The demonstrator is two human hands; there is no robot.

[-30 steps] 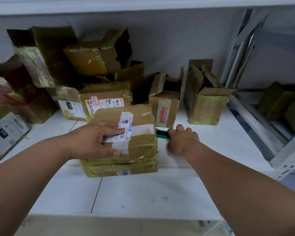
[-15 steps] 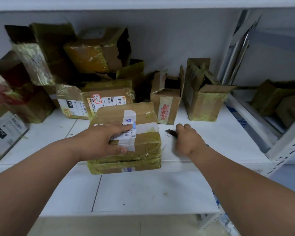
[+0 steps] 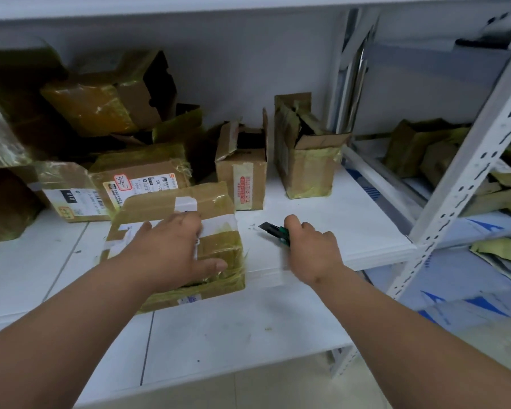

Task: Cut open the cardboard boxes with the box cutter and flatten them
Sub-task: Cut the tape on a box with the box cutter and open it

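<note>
On the white shelf board (image 3: 322,219), near its front edge, lies a sealed brown cardboard box wrapped in yellowish tape with white labels (image 3: 216,202); the left hand (image 3: 171,249) rests flat on its top, fingers spread and fairly straight, thumb reaching toward the box's right edge; it presses rather than clasps. Just beside the box, to the right and apart from it, the right hand (image 3: 313,249) has its grip closed round a green-handled box cutter with a dark blade (image 3: 273,229); the blade points left and away, toward the box, yet does not touch it. Behind stand two small opened brown cardboard cartons (image 3: 242,166), their flaps up, and to the left a heap of tape-wrapped parcels (image 3: 101,104); flattened cardboard pieces (image 3: 496,199) lie on the neighbouring shelf to the right.

By my judgement the step in hand is the approach to the first cut on this box: the box is steadied, the tool is held, the tape seam is unbroken as far as can be seen. The next move calls for bringing the blade to the taped seam on top or along the right edge, keeping the cut shallow; the left fingers lie close to any line across the top, so they should shift clear of the blade's path first; loose tape shreds at the front right corner may snag.
</note>
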